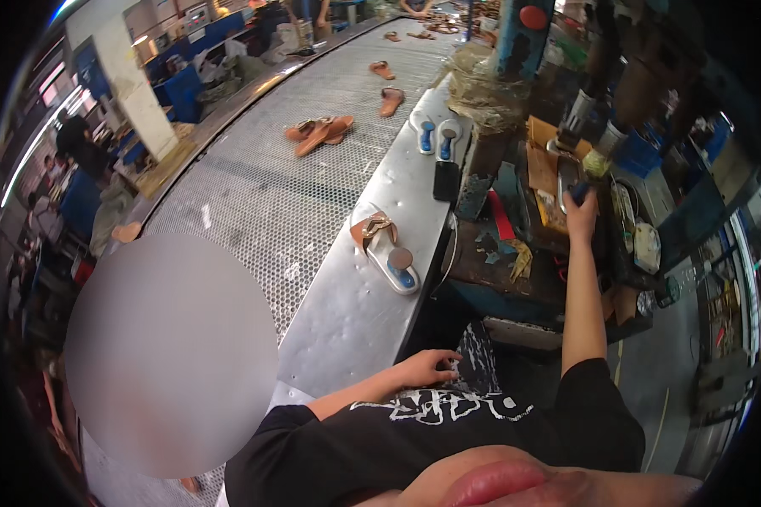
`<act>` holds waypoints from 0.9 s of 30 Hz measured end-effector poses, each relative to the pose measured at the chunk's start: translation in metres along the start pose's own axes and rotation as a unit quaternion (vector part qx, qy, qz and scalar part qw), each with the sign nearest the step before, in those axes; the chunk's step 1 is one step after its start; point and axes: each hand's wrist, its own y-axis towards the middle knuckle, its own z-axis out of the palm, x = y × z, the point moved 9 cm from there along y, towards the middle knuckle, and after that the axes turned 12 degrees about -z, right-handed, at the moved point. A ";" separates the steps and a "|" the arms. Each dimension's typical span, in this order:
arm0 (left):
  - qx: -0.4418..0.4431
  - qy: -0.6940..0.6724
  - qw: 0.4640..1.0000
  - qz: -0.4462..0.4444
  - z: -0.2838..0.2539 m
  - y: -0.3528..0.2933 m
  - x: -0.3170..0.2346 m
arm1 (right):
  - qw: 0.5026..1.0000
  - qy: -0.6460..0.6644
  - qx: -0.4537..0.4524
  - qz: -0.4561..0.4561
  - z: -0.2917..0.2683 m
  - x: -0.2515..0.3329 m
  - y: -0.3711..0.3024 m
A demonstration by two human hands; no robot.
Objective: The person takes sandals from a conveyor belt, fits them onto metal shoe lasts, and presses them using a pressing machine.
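Note:
My right hand (581, 213) reaches into the machine on the right, its fingers closed around a dark blue handle (577, 193). This handle meets a metal frame-like piece (564, 176) under the machine's head. My left hand (431, 368) rests in front of my body, with fingers loosely bent and nothing visible in it. On the metal ledge (338, 325) to my left lies a brown sandal upper (372, 231) with a braided strap. It touches a white and blue sole-shaped form (393, 269) topped by a round disc.
Two more sole-shaped forms (435, 138) and a black phone (446, 180) lie farther along the ledge. Brown sandals (320, 133) sit on the perforated conveyor (254, 194). A blue post (522, 42) stands beside the machine bench, which holds a red strip (500, 215).

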 end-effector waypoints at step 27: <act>-0.834 0.038 0.239 -0.495 -0.268 -0.770 0.427 | 0.991 -0.129 -0.023 0.001 0.029 -0.008 -0.012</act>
